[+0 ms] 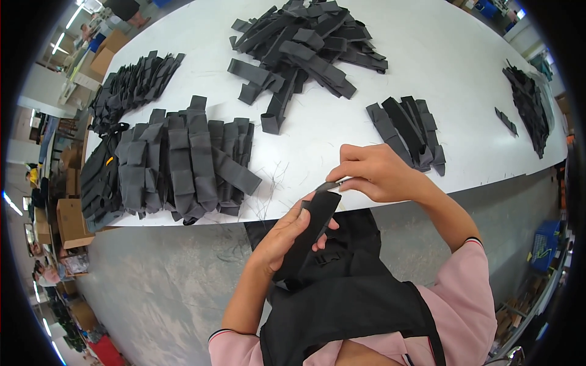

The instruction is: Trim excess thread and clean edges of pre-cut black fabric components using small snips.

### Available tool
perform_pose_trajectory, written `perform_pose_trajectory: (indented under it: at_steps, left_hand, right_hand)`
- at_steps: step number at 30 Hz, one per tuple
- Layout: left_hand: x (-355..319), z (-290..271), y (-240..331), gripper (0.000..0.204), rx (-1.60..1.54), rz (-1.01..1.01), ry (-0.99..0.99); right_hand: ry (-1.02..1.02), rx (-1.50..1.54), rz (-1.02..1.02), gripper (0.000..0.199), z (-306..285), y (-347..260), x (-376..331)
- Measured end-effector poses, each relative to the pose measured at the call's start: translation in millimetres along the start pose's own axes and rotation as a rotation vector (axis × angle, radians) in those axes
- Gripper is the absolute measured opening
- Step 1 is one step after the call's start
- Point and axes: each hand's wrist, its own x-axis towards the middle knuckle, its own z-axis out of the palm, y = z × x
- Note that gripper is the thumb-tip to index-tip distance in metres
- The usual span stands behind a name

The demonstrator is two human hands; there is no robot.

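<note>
One black fabric strip (309, 236) slants up-right, I note, clamped in left hand (284, 236); right hand (379, 174) pinches metal tool (330, 185) at strip's upper end.

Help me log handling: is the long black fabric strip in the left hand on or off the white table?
Off: the left hand holds the strip, with fingers showing underneath.

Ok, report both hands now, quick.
Left hand: closed around a black strip.
Right hand: closed, fingers pinching a small metal tool at the strip's upper end.
</note>
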Motion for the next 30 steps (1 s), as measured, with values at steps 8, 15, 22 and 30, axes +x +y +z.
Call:
perform_pose_trajectory:
  at_steps: [8,15,22,30]
  left_hand:
    - [4.9,-0.4,-1.3,0.042,0.991,0.475,0.425]
    - [7.2,16.2,-2.6,0.049,1.550,0.575,0.826]
    - [11.6,17.8,0.1,0.052,1.684,0.618,0.891]
    - [11.2,16.8,-2.2,0.050,1.667,0.655,0.939]
  right_hand:
    - [0.233,0.108,0.204,0.024,19.6,-7.6,-15.4]
    - [0.412,0.008,0.299,0.025,39.3,-27.6,-24.3]
    - [0.380,-0.077,0.313,0.021,45.7,-23.5,-15.0]
    - [0.532,0.461,0.476,0.012,66.4,-14.9,-15.8]
